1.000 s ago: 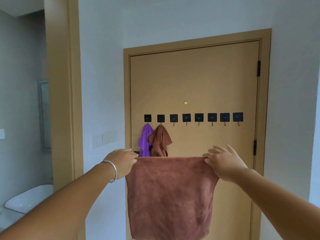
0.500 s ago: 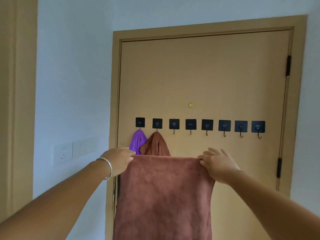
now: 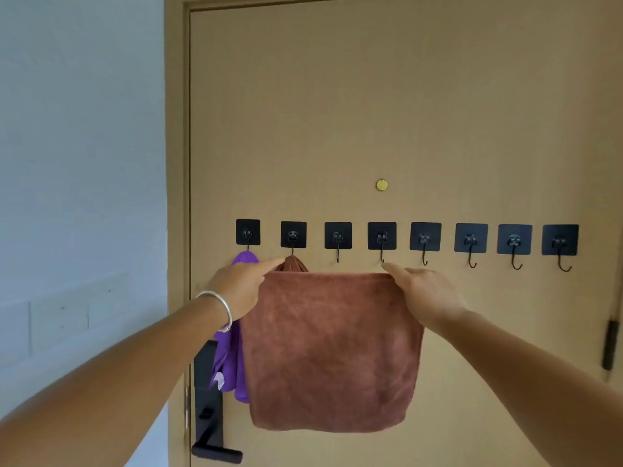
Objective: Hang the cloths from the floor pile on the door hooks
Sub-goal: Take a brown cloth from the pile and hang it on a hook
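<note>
A brown cloth [image 3: 332,352] hangs spread between my hands in front of the tan door [image 3: 371,112]. My left hand [image 3: 241,286] pinches its top left corner and my right hand [image 3: 423,293] pinches its top right corner. Its top edge sits just below the row of several black hooks, under the third hook [image 3: 337,238] and fourth hook [image 3: 381,238]. A purple cloth [image 3: 229,365] hangs from the first hook [image 3: 247,234]. Another brown cloth [image 3: 294,264] hangs from the second hook, mostly hidden behind the held one.
Empty hooks [image 3: 471,242] continue to the right along the door. A black door handle and lock [image 3: 210,416] sit at the lower left of the door. A wall with a switch plate [image 3: 59,321] is on the left. A hinge [image 3: 611,345] is at the right edge.
I have stepped closer to the door, and both hands have raised the brown cloth up to just under the hooks.
</note>
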Demonstrator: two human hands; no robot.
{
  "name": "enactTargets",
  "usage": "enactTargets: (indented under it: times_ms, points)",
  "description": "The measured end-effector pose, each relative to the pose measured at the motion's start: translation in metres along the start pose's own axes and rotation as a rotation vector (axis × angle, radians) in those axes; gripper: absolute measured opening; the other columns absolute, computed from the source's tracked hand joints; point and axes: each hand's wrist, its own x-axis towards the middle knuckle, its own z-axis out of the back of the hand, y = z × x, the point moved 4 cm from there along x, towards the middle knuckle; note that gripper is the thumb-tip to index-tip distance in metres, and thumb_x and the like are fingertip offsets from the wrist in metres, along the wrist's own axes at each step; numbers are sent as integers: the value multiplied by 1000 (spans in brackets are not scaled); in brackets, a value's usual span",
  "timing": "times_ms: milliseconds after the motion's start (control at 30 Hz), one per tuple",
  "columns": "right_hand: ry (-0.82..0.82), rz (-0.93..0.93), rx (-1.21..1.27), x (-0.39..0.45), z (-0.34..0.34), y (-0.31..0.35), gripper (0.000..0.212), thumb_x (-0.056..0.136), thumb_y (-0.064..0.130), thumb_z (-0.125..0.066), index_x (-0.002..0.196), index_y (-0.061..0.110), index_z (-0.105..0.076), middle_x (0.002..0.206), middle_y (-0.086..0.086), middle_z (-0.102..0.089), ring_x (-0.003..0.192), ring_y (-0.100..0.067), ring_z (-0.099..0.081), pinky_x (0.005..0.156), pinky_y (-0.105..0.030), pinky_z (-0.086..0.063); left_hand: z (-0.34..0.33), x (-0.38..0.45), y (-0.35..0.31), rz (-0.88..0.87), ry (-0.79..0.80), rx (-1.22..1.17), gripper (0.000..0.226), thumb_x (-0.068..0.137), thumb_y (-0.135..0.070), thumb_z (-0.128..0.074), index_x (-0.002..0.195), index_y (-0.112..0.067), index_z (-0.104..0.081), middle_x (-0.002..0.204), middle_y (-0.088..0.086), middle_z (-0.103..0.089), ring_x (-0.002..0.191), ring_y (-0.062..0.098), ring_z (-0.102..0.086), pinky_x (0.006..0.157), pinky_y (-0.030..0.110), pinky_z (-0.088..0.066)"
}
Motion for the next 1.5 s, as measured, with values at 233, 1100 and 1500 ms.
enactTargets:
  times_ms: [233,1100,1500]
  points:
    - [93,310,-301,56,-17,-25,46,92,3,-42,130,29,-37,124,-1,-47,94,-26,-57,66,-33,-42,-25,68,-8,-339,55,349,63,74,10,-42,113,-39,-42,116,-15,-50,65,23,-52,58,33,-42]
    - [182,297,-321,92,-109,22,40,98,12,-39,138,12,-41,124,-13,-47,100,-33,-54,72,-42,-43,-139,102,-60,-372,435,461,26,92,-29,-43,110,-18,-58,108,5,-53,93,31,-57,67,37,-37]
    - [103,254,-213,79,-94,16,25,85,6,-52,108,15,-57,96,-5,-57,80,-27,-58,57,-33,-35,-107,104,-59,-430,326,494,26,94,-33,-38,105,-24,-60,105,0,-54,93,27,-57,66,35,-37]
